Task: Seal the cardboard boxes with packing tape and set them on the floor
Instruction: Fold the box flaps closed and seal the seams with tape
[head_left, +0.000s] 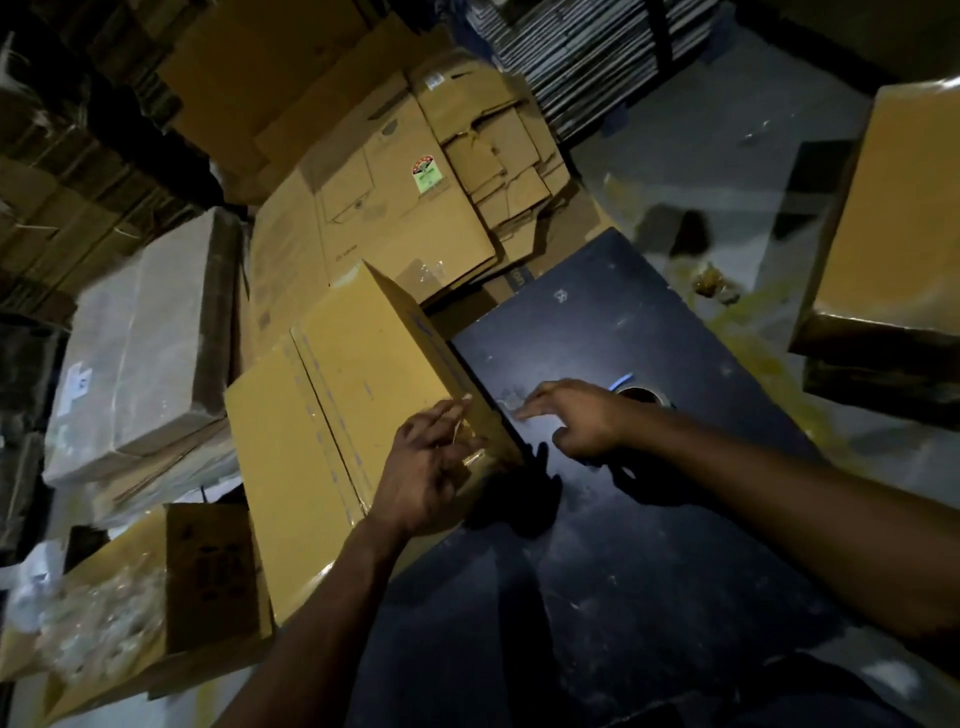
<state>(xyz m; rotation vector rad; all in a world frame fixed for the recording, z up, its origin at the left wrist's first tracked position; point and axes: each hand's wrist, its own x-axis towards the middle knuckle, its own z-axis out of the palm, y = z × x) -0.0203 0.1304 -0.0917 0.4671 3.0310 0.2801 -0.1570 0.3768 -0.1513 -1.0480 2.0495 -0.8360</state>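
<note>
The yellow cardboard box (332, 415) sits tipped at the left edge of the dark table (623, 519). Part of it hangs off the side, above the other boxes (150, 587) on the floor. A strip of clear tape (324, 410) runs down its top seam, from the far end toward the person. That is the long way of the box.

The left hand (426, 467) is right on the box. It holds the near right corner, with fingers curled over the edge. So the left hand is the closer one.

The right hand (576, 421) is just beside the box, over the table. Its fingers are spread flat and hold nothing. The tape roll (644, 397) lies just behind this hand, on the table.

I think the box is taped and ready to go down. The floor spot is to the left, so the box would move away from the table that way.
</note>
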